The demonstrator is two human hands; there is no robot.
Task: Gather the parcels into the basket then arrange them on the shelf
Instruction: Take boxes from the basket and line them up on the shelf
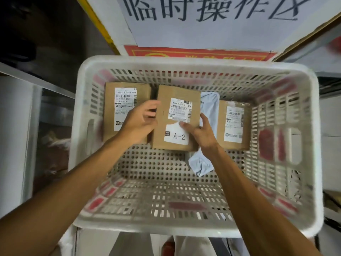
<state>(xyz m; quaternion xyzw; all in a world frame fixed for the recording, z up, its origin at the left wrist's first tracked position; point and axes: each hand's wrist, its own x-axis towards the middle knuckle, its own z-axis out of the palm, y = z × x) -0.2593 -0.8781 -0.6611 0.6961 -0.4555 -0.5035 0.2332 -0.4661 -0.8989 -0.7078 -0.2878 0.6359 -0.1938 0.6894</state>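
Note:
A white slotted plastic basket (193,61) fills the view. Inside it, along the far side, lie three brown cardboard parcels with white shipping labels. The middle parcel (166,115) carries an "A-2" sticker and is tilted up; my left hand (140,122) grips its left edge and my right hand (201,130) grips its lower right side, thumb on the label. The left parcel (118,93) lies partly under my left hand. The right parcel (233,124) lies flat, apart from my hands. A pale blue soft bag parcel (201,163) sticks out beneath the middle box.
A large white sign (212,24) with black characters stands behind the basket, with a red banner (199,52) below it. Grey metal shelf rails (36,80) run on the left. Another shelf edge (328,85) shows at right.

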